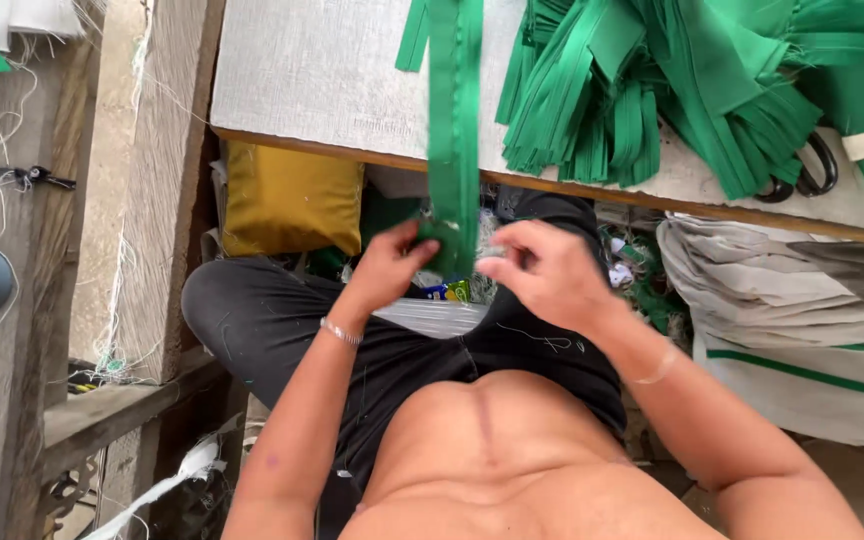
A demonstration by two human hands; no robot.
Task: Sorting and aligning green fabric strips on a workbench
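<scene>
A long green fabric strip (453, 120) hangs off the front edge of the grey work table (312, 70) down toward my lap. My left hand (389, 264) pinches the strip's lower end between thumb and fingers. Just to the right, my right hand (544, 270) has its fingers curled at the same end; I cannot tell whether it holds the strip or something small. A metal bracelet sits on my left wrist. A heap of green fabric strips (652, 90) lies on the table at the upper right.
Black-handled scissors (807, 170) lie beside the green heap. Under the table are a yellow bag (290, 200) and folded white sacks (792, 310). A wooden post (157, 190) and loose white threads stand at the left. My legs in black trousers are below.
</scene>
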